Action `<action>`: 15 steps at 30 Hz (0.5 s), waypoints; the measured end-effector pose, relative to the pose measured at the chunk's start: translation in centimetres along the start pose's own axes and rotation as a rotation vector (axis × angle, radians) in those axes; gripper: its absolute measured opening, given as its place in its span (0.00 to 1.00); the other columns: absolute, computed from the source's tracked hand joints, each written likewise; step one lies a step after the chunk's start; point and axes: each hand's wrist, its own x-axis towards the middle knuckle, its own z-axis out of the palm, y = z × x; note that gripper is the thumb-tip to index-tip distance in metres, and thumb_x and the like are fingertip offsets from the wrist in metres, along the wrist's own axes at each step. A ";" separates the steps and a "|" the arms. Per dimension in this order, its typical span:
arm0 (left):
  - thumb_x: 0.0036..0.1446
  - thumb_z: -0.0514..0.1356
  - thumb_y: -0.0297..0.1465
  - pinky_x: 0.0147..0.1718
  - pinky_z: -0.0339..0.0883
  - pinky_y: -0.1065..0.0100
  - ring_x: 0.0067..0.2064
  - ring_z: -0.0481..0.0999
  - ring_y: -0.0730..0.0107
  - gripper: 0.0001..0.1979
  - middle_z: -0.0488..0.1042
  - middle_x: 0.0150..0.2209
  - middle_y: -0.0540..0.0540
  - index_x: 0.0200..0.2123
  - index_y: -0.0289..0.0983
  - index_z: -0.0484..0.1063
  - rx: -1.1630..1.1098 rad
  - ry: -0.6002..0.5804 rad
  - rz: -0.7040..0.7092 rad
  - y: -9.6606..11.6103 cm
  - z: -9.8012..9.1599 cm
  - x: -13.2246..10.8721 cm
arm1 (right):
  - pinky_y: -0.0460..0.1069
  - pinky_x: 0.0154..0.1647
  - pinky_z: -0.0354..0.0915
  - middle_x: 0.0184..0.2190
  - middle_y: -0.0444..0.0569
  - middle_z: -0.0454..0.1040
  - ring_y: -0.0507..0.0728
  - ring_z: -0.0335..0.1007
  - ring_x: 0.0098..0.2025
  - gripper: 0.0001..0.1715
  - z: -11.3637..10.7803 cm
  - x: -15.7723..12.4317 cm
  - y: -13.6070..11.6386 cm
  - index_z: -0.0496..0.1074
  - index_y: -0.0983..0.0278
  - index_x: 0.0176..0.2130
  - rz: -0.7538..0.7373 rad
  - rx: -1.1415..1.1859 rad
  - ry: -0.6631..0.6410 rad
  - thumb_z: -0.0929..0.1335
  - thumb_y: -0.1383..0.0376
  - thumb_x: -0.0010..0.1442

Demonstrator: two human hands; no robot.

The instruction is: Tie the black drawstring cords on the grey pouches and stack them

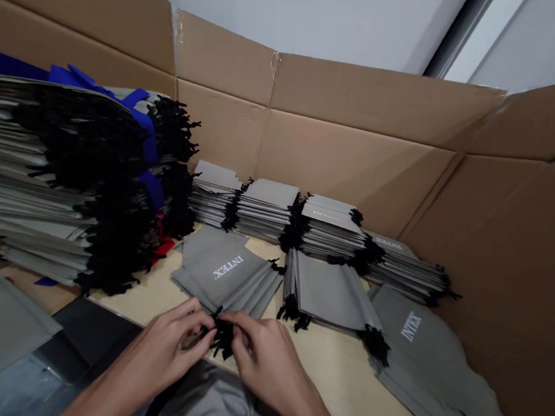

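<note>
Both my hands meet at the black drawstring cords (222, 340) at the near end of a fanned stack of grey fabric pouches (228, 271) printed INTEX. My left hand (177, 336) pinches at the cords from the left, thumb and forefinger nearly together. From the other side, my right hand (265, 348) grips the same black cords with its fingers curled. The fingers partly hide the cord ends. Just right of this stack lies another pile of grey pouches (331, 290), its black cords toward me.
Tall bundles of grey pouches (38, 219) with blue straps (150, 138) rise at the left. Several neat pouch stacks (268, 207) line the back. Loose INTEX pouches (432, 357) lie at right. Cardboard walls (350, 150) enclose the pale tabletop (335, 375).
</note>
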 end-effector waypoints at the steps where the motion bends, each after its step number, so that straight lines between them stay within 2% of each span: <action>1: 0.68 0.61 0.34 0.31 0.72 0.70 0.30 0.78 0.66 0.11 0.77 0.34 0.48 0.39 0.42 0.85 -0.026 -0.013 -0.038 0.2 -0.1 0.1 | 0.48 0.43 0.72 0.42 0.46 0.89 0.60 0.88 0.41 0.27 0.0 -0.1 0.1 0.82 0.53 0.61 -0.005 0.010 0.004 0.67 0.72 0.70; 5: 0.68 0.62 0.43 0.31 0.68 0.69 0.32 0.77 0.64 0.16 0.77 0.32 0.48 0.37 0.41 0.85 -0.208 -0.070 -0.187 0.8 -0.2 0.5 | 0.47 0.39 0.69 0.39 0.45 0.86 0.56 0.82 0.35 0.20 0.2 -0.1 0.3 0.81 0.54 0.58 -0.024 0.063 0.075 0.69 0.68 0.71; 8: 0.68 0.62 0.48 0.36 0.70 0.67 0.38 0.79 0.60 0.20 0.81 0.36 0.45 0.38 0.39 0.85 -0.357 -0.120 -0.261 0.9 0.0 0.6 | 0.47 0.38 0.67 0.38 0.45 0.81 0.55 0.79 0.37 0.13 0.2 0.0 0.4 0.82 0.57 0.51 -0.051 0.082 0.161 0.70 0.66 0.70; 11: 0.66 0.64 0.52 0.42 0.70 0.65 0.43 0.78 0.58 0.22 0.84 0.40 0.43 0.41 0.39 0.85 -0.473 -0.176 -0.322 1.0 0.2 0.2 | 0.46 0.36 0.67 0.40 0.46 0.80 0.53 0.77 0.35 0.11 -0.1 -0.2 0.4 0.83 0.57 0.49 -0.066 0.120 0.159 0.71 0.66 0.69; 13: 0.64 0.67 0.55 0.39 0.67 0.67 0.40 0.76 0.62 0.25 0.83 0.40 0.44 0.42 0.39 0.84 -0.566 -0.225 -0.391 1.3 0.4 -0.1 | 0.46 0.34 0.66 0.42 0.45 0.81 0.51 0.74 0.30 0.15 -0.5 -0.6 0.4 0.83 0.56 0.52 -0.069 0.141 0.115 0.72 0.66 0.68; 15: 0.59 0.69 0.60 0.29 0.58 0.71 0.31 0.68 0.70 0.30 0.79 0.35 0.48 0.46 0.38 0.84 -0.687 -0.274 -0.529 1.8 0.6 -0.5 | 0.46 0.34 0.67 0.42 0.44 0.80 0.51 0.72 0.29 0.18 -0.9 -1.1 0.6 0.83 0.55 0.55 -0.073 0.142 0.072 0.73 0.66 0.67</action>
